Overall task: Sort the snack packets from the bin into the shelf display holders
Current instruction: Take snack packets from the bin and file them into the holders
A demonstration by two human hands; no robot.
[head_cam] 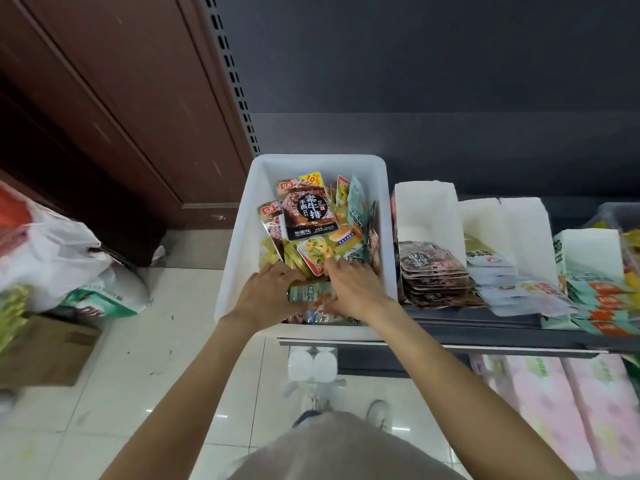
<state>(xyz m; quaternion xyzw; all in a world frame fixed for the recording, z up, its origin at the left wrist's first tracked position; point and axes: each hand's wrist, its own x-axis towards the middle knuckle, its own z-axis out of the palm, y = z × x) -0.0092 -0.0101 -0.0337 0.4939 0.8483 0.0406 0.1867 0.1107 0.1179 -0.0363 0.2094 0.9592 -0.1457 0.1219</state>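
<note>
Head view: both hands are sunk into the white bin (239, 244), which sits on the dark shelf (485, 332). The left hand (266, 296) and right hand (356, 289) are kept close together, and a greenish packet (310, 294) is seen pinched between them, though whether it's actually clamped can't be told. Just beyond the fingers a heap of snack packets (322, 252) is piled, topped by a dark beef-style packet (306, 209) propped upright.

To the right of the right hand, white display holders (426, 209) are lined up along the shelf; brown packets (433, 275) are stacked in the nearest one, white and teal ones further along. Nothing is parked between hands and holders except the bin wall.

Left of the left hand, plastic bags (52, 258) and a cardboard box (45, 348) are dumped on the glossy tiled floor (173, 375), with a brown wooden door (104, 98) behind. Pink-wrapped packs (554, 410) are stored below the shelf.
</note>
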